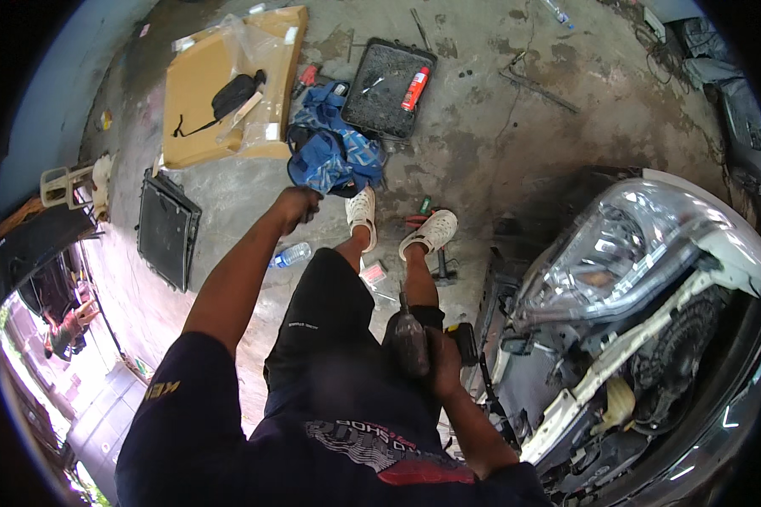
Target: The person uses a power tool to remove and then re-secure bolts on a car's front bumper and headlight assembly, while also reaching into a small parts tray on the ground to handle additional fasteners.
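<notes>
My right hand (pixel 445 363) is wrapped round a dark cordless impact driver (pixel 408 340), held low beside my right thigh. The tool's black-and-yellow battery (pixel 462 340) sticks out to the right of the hand. My left hand (pixel 296 209) is stretched forward, its fingers curled closed just short of a blue patterned cloth bag (pixel 325 156). What those fingers hold, if anything, is too small to make out. The bag lies crumpled and gaping on the concrete floor, ahead of my feet.
Right of me stands a car front with its headlight (pixel 600 249) exposed. A black tray (pixel 385 97) holds a red spray can (pixel 415 89). Cardboard (pixel 194 101), a radiator-like black panel (pixel 167 228), a water bottle (pixel 291 255) and a hammer (pixel 444 269) lie on the floor.
</notes>
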Action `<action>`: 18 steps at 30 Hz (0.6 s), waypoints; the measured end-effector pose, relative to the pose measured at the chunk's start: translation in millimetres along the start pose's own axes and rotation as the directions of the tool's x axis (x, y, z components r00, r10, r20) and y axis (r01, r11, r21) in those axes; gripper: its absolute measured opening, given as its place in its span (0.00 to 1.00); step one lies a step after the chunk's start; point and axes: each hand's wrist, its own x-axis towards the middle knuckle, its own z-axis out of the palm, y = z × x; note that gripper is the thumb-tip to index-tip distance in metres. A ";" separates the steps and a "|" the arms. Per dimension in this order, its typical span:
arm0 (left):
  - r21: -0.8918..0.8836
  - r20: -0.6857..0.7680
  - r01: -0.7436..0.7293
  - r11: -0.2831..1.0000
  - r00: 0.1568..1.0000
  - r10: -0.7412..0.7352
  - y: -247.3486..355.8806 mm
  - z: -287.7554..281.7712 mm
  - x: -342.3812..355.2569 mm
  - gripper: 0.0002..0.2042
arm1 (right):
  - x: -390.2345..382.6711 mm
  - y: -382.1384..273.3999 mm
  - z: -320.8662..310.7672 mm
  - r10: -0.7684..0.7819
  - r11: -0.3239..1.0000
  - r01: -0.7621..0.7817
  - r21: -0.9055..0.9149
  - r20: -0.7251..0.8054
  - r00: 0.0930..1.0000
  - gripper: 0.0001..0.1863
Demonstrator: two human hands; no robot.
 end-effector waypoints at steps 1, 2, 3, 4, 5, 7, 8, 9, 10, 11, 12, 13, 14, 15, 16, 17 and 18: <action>0.055 0.009 -0.011 0.998 1.000 0.010 11.2 9.7 40.3 0.11 | 3.7 5.6 1.3 -0.089 0.979 0.081 -0.187 -0.033 0.995 0.29; 0.008 0.025 0.010 1.000 1.000 -0.010 22.2 14.8 82.5 0.08 | 19.4 8.8 4.0 -0.185 0.916 0.152 -0.370 -0.056 0.981 0.28; 0.195 0.047 -0.095 0.976 0.995 0.088 28.5 24.4 119.4 0.05 | 31.9 3.8 6.5 -0.077 0.926 0.050 -0.374 -0.059 0.995 0.27; 0.222 0.042 -0.093 0.971 0.995 0.086 36.7 31.9 157.9 0.05 | 41.4 7.8 10.6 -0.019 0.930 -0.002 -0.368 -0.054 0.998 0.25; 0.246 0.040 -0.096 0.965 0.995 0.089 50.4 41.8 198.3 0.05 | 52.3 17.6 15.2 0.036 0.930 -0.052 -0.365 -0.051 0.998 0.23; 0.606 0.150 -0.327 0.726 0.942 0.299 47.0 32.0 284.7 0.06 | 86.5 13.9 16.5 0.060 0.919 -0.071 -0.389 -0.042 0.997 0.19; 0.719 0.186 -0.357 0.596 0.925 0.330 57.9 44.8 310.0 0.06 | 89.9 28.3 25.9 0.032 0.915 -0.059 -0.399 -0.073 0.997 0.20; 0.313 -0.007 -0.163 0.936 0.985 0.174 68.1 66.3 325.0 0.04 | 88.3 44.2 35.1 0.002 0.910 -0.048 -0.411 -0.111 0.994 0.22; 0.356 -0.028 -0.151 0.922 0.985 0.172 68.9 68.3 345.6 0.05 | 88.5 58.3 38.6 -0.038 0.905 -0.022 -0.426 -0.133 0.990 0.23; 0.398 -0.051 -0.137 0.907 0.984 0.171 69.8 67.0 371.9 0.07 | 93.6 65.4 38.7 0.042 0.922 -0.071 -0.381 -0.084 0.996 0.24; 0.441 -0.060 -0.128 0.888 0.983 0.172 70.8 70.7 392.6 0.09 | 93.3 66.3 40.3 0.023 0.903 -0.068 -0.425 -0.109 0.994 0.25; 0.457 -0.115 -0.142 0.878 0.970 0.217 66.7 74.9 409.0 0.09 | 90.1 65.1 41.8 0.002 0.880 -0.065 -0.470 -0.134 0.991 0.26; 0.469 -0.159 -0.159 0.869 0.953 0.260 63.4 86.2 422.4 0.10 | 87.4 59.2 38.2 -0.016 0.851 -0.071 -0.520 -0.161 0.987 0.27; 0.481 -0.229 -0.168 0.860 0.923 0.309 54.6 82.8 440.0 0.11 | 96.0 57.8 32.5 0.069 0.860 -0.108 -0.499 -0.096 0.993 0.33; 0.727 -0.109 -0.272 0.631 0.861 0.497 46.0 70.0 469.3 0.11 | 100.6 67.8 32.0 0.003 0.857 -0.069 -0.510 -0.130 0.992 0.32; 0.904 0.024 -0.282 0.323 0.785 0.619 24.3 18.0 504.7 0.12 | 102.5 79.8 27.9 -0.081 0.868 0.008 -0.496 -0.126 0.989 0.31; 0.937 0.140 -0.305 0.172 0.776 0.615 21.5 27.6 513.2 0.13 | 104.3 78.6 32.9 -0.116 0.858 0.009 -0.513 -0.178 0.977 0.30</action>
